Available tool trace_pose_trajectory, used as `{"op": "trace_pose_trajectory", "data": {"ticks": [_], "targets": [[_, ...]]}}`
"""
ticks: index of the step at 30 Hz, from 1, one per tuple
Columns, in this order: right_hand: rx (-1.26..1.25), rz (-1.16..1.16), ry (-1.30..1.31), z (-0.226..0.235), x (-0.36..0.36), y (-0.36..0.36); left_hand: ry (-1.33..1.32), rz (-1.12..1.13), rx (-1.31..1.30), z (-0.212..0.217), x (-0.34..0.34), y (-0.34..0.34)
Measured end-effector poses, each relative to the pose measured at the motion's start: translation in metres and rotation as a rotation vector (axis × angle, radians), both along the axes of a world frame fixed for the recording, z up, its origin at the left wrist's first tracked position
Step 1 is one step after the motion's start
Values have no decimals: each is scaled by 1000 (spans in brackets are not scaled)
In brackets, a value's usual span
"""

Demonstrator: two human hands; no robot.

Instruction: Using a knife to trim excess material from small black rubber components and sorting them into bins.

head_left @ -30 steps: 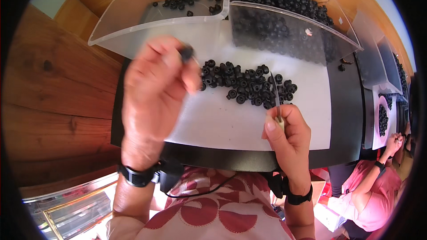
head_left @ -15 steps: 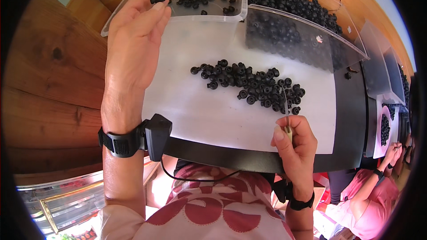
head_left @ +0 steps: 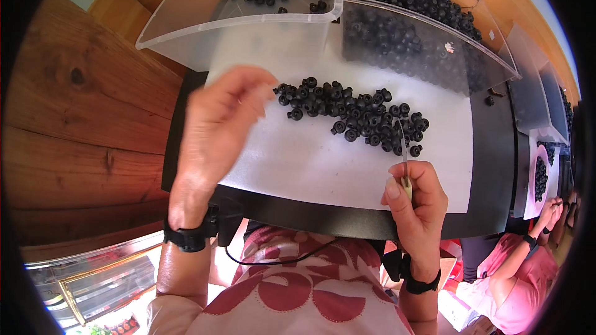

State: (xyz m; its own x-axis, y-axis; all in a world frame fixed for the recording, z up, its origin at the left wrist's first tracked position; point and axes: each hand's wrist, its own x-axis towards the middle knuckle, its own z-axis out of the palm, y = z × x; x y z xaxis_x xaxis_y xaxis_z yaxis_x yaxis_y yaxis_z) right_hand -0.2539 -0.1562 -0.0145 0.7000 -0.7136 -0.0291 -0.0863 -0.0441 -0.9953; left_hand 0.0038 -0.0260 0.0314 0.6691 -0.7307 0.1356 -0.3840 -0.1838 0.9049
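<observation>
Two clear plastic bins span the top of the frame, the left bin (head_left: 205,22) nearly bare, the right bin (head_left: 428,31) heaped with small black ring-shaped parts. A loose pile of parts (head_left: 357,115) lies mid-frame on the white sheet (head_left: 323,167). The right hand (head_left: 417,201), lower right, pinches a thin metal tool (head_left: 403,158) whose tip reaches the pile, while the left hand (head_left: 217,130), centre left, hovers with fingers loosely curled, holding nothing visible.

Matt black rubber parts (head_left: 354,115); clear glossy plastic bins (head_left: 248,18); wood table (head_left: 81,124).

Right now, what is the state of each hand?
Left hand: empty, fingers loosely curled above the white sheet.
Right hand: closed on a thin pick tool.
</observation>
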Motion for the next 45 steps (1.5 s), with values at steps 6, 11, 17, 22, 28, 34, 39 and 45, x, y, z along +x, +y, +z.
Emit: {"op": "trace_pose_trajectory", "data": {"ticks": [6,11,17,22,28,34,39,45], "targets": [[-53,42,-3,-2,2,1,-330,-3,418,-52,-9,-15],[-49,44,3,0,3,2,-490,21,485,-61,-16,-23],[-66,48,62,2,4,0,-398,-46,484,-42,-27,-22],[-2,85,32,1,11,-4,272,-208,242,-37,-37,-16],[-23,111,20,-4,21,-7,795,-311,51,-42,-50,-23],[-75,100,-9,-11,21,-9,997,-342,-165,-61,-55,-27],[-81,151,12,-1,32,-8,1084,-371,-229,-60,-67,-28],[-90,192,-36,6,35,-6,1175,-373,-260,-62,-69,-29]]}}
